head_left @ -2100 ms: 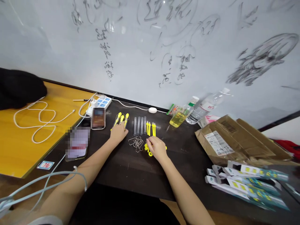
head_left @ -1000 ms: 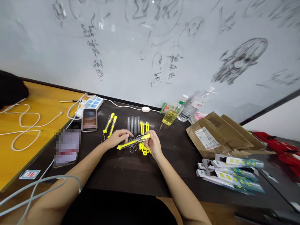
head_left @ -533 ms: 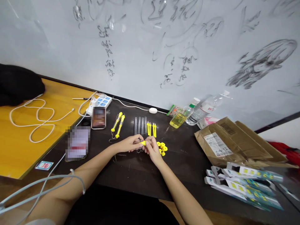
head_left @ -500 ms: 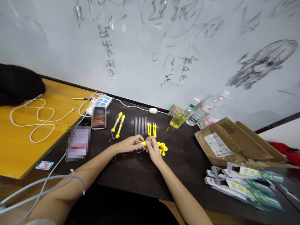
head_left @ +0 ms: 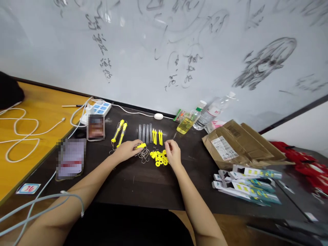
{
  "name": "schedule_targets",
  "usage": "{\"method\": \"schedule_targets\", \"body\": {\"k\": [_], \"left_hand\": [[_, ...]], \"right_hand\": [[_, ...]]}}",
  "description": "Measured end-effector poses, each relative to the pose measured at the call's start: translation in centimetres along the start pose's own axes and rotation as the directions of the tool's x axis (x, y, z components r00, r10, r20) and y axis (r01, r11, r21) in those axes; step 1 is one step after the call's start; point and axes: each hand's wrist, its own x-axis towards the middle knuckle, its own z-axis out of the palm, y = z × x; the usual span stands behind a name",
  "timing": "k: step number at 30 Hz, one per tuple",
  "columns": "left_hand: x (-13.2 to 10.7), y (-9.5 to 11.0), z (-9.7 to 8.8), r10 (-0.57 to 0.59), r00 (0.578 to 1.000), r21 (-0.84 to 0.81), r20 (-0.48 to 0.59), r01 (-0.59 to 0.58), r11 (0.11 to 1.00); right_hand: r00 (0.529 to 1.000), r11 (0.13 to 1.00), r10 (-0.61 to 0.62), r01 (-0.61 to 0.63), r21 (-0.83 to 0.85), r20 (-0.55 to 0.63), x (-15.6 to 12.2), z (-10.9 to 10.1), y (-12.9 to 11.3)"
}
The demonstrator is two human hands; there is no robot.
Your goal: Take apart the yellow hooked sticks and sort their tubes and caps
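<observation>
Your left hand (head_left: 126,151) is clamped on a yellow piece (head_left: 140,146) mid-table, toward the far edge, with the wire hooks (head_left: 144,154) just beside it. Further right, your right hand (head_left: 173,153) sits curled beside the yellow caps (head_left: 159,158). I can't tell whether it pinches anything.

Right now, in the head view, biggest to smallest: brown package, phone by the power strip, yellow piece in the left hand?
1. Brown package, clearly largest.
2. Phone by the power strip.
3. Yellow piece in the left hand, smallest, partly hidden.
</observation>
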Motion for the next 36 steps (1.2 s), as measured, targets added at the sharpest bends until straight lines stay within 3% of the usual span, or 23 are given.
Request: {"method": "schedule_targets", "body": {"k": [2, 5, 10, 15, 28, 36], "left_hand": [[0.1, -0.2, -0.3, -0.044, 0.998, 0.083, -0.050, 0.048, 0.995], [0.2, -0.1, -0.4, -0.078, 0.993, 0.164, -0.092, 0.093, 0.982], [0.1, 0.2, 0.2, -0.064, 0.994, 0.262, -0.085, 0.084, 0.961], [0.1, -0.1, 0.7, -0.029, 0.996, 0.279, -0.082, 0.051, 0.959], [-0.5, -0.2, 1.0, -0.018, 0.998, 0.273, -0.057, 0.033, 0.961], [-0.5, 0.1, 0.8, 0.015, 0.999, 0.271, -0.042, -0.003, 0.963]], "right_hand": [[0.991, 0.992, -0.092, 0.099, -0.080, 0.093, 0.2, -0.3, 0.1], [0.937, 0.957, -0.206, 0.252, -0.140, 0.281, -0.1, 0.3, -0.7], [0.888, 0.918, -0.207, 0.322, -0.233, 0.410, -1.2, 2.1, -1.6], [0.885, 0.912, -0.186, 0.317, -0.260, 0.427, -1.2, 2.6, -0.6], [0.823, 0.903, -0.279, 0.400, -0.156, 0.494, -1.3, 0.9, 0.8], [0.820, 0.894, -0.294, 0.418, -0.162, 0.491, -1.6, 0.8, -1.0]]}}
